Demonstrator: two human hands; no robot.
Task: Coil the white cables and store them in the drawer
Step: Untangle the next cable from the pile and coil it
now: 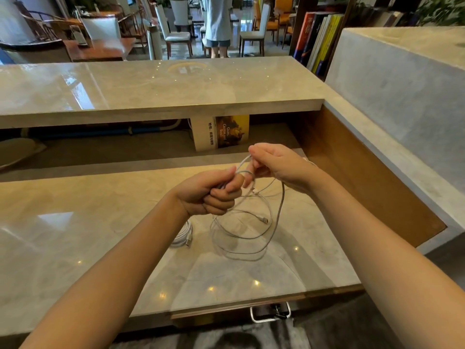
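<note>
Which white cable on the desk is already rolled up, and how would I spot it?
Look at the shiny marble desk in front of the person, then just below the left hand. The rolled-up cable lies flat there in a small tight bundle with a plug sticking out. Unlike it, the loose cable hangs from both hands in big open loops.

A glossy pale marble desk surface [75, 235] lies near, with a raised marble counter shelf [151, 89] beyond it and a tall grey marble block [392, 79] at the right. Far off stand white-backed wooden dining chairs [254, 31], a brown wooden table [100, 50] at the left and a row of upright colourful books [319, 39] at the right. Small ceiling lights glint on the polished stone.
</note>
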